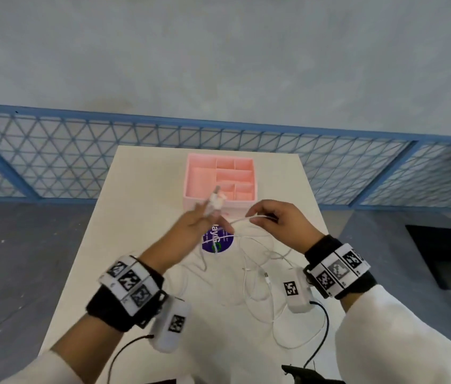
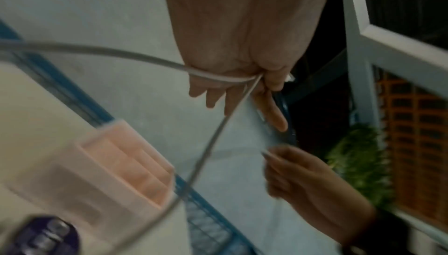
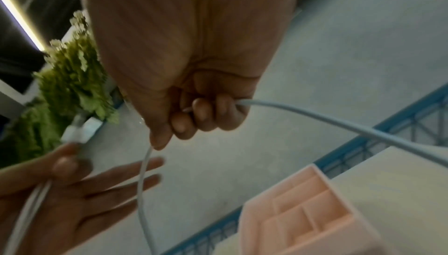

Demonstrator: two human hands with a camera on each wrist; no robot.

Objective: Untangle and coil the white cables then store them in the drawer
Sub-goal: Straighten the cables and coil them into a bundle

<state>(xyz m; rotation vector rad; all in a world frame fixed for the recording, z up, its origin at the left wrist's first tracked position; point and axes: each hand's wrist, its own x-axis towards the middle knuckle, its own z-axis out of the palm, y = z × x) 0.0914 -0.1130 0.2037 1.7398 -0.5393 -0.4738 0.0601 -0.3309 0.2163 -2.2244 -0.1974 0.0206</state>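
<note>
Several white cables (image 1: pixel 260 273) lie tangled on the white table (image 1: pixel 146 206) between my wrists. My left hand (image 1: pixel 202 220) is raised in front of the pink drawer organiser (image 1: pixel 220 181). Its thumb pinches a cable's white plug end (image 1: pixel 216 202) while the other fingers (image 3: pixel 145 165) stay straight. That cable (image 2: pixel 218 78) crosses the left palm and runs to my right hand (image 1: pixel 271 217). The right hand's fingers (image 3: pixel 201 117) curl round the strand (image 3: pixel 339 123), a short way right of the left hand. The organiser's open compartments (image 3: pixel 303 213) hold nothing I can see.
A round purple sticker (image 1: pixel 217 241) lies on the table under the left hand's fingers. A blue mesh fence (image 1: pixel 80 151) runs behind the table's far edge. A black stand (image 1: pixel 446 253) sits on the floor to the right. Green plants (image 3: pixel 72 79) show in the wrist views.
</note>
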